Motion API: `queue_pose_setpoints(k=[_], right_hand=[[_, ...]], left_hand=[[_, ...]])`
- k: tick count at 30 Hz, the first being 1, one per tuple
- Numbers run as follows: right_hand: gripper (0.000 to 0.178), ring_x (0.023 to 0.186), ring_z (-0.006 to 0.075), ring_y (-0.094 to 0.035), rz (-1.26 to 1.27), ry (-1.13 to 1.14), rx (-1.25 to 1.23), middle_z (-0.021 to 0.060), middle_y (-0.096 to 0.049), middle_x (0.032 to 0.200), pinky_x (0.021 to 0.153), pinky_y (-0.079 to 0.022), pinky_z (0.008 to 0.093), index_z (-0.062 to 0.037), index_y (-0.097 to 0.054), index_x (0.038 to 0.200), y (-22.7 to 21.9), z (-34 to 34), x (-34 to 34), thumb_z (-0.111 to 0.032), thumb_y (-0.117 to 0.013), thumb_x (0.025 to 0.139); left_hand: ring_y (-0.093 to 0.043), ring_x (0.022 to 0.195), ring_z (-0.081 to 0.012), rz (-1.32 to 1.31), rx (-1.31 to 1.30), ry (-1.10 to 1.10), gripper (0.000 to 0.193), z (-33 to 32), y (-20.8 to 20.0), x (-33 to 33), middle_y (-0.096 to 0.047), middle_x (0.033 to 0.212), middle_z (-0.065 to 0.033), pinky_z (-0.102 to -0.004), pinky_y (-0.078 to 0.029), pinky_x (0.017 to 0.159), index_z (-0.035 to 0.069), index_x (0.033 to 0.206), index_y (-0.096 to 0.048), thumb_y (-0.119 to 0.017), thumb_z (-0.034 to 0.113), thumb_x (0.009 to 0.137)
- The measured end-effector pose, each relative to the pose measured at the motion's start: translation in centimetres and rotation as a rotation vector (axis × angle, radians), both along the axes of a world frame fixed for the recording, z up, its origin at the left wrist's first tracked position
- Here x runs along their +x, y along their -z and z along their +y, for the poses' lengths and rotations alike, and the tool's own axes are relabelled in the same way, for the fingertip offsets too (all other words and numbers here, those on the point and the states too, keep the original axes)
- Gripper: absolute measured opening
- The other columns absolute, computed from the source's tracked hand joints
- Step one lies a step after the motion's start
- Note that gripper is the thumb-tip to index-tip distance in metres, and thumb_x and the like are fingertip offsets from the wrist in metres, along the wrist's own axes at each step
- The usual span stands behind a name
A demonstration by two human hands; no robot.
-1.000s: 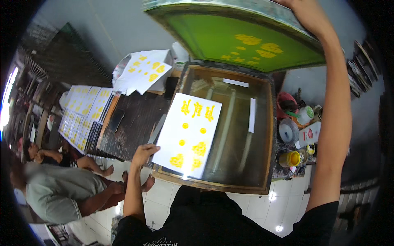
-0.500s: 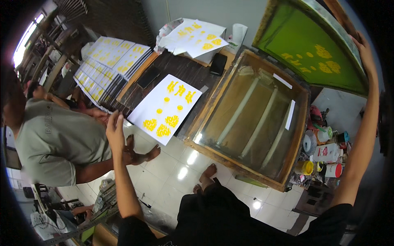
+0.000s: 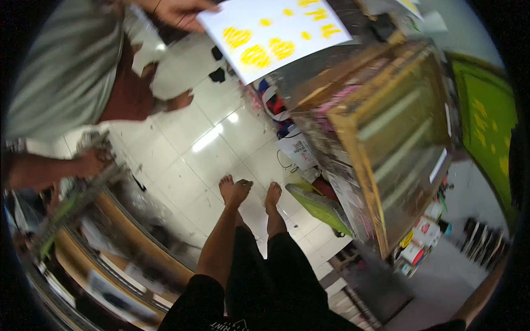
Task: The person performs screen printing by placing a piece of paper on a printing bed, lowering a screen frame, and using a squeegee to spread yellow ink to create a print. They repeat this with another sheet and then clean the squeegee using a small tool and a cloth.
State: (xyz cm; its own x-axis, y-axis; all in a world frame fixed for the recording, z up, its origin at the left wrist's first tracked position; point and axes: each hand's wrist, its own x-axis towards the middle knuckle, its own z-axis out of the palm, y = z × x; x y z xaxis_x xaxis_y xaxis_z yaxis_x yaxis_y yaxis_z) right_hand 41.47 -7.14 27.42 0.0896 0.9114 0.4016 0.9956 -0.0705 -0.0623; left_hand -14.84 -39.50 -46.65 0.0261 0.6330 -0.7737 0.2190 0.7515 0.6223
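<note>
The sheet [image 3: 276, 36] is at the top of the view, white, printed in yellow with three rounded blots, three dots and three characters. A co-worker's hand [image 3: 185, 12] is at its left corner, touching it. Its blot end is over the floor [image 3: 171, 160]; its character end overlaps the dark table [image 3: 317, 71], and whether it touches there I cannot tell.

The person's left hand [image 3: 240, 190] is well apart from the sheet, low over the floor between the feet [image 3: 273, 194], with nothing seen in it; it is too small and blurred to tell whether its grip is spread or pressed together. The right forearm [image 3: 486, 292] runs along the lower right margin. The right hand is out of view, so its grip cannot be told.

Right of the sheet is a glass-topped box [image 3: 348, 143] with a wooden rim and two white strips [image 3: 438, 165] on it. Beyond the box the green screen [image 3: 486, 118] is raised, yellow marks on its face. A white jug [image 3: 425, 230] and a yellow pot [image 3: 407, 238] are near the box's lower right corner. A green panel [image 3: 317, 207] leans below the box.

At the left are the co-worker's grey shirt [image 3: 61, 66] and, lower, some shelves [image 3: 127, 226].
</note>
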Motion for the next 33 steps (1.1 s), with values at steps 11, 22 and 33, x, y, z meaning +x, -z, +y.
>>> queue_pose_setpoints(k=[11, 22, 33], right_hand=[[0.034, 0.102, 0.0294, -0.061, -0.012, -0.061, -0.222, 0.0195, -0.072, 0.112, 0.096, -0.047, 0.0421, 0.0100, -0.069, 0.117, 18.8, 4.7, -1.9, -0.014, -0.063, 0.093], [0.035, 0.101, 0.0297, -0.061, -0.059, -0.146, -0.282, 0.0200, -0.072, 0.112, 0.096, -0.047, 0.0422, 0.0107, -0.069, 0.116, 26.1, 8.6, -3.3, -0.015, -0.063, 0.093], [0.035, 0.100, 0.0300, -0.061, -0.058, -0.115, -0.292, 0.0205, -0.072, 0.111, 0.095, -0.048, 0.0424, 0.0114, -0.069, 0.115, 25.5, 8.6, -3.1, -0.016, -0.062, 0.094]], left_hand=[[-0.068, 0.106, -0.0366, -0.437, 0.025, -0.445, 0.046, 5.3, 13.1, 22.8, -0.072, 0.112, -0.0257, -0.0430, -0.051, 0.093, 0.000, 0.118, -0.070, -0.064, 0.039, 0.093], [-0.066, 0.093, -0.0228, -0.739, -0.171, -0.912, 0.068, 13.1, 23.6, 39.7, -0.068, 0.122, -0.0126, -0.0372, -0.054, 0.081, -0.002, 0.148, -0.038, -0.072, 0.021, 0.095], [-0.068, 0.084, -0.0450, -0.418, 0.328, -0.519, 0.034, 16.2, 12.4, 40.8, -0.071, 0.093, -0.0273, -0.0500, -0.053, 0.078, 0.000, 0.105, -0.071, -0.066, 0.033, 0.096]])
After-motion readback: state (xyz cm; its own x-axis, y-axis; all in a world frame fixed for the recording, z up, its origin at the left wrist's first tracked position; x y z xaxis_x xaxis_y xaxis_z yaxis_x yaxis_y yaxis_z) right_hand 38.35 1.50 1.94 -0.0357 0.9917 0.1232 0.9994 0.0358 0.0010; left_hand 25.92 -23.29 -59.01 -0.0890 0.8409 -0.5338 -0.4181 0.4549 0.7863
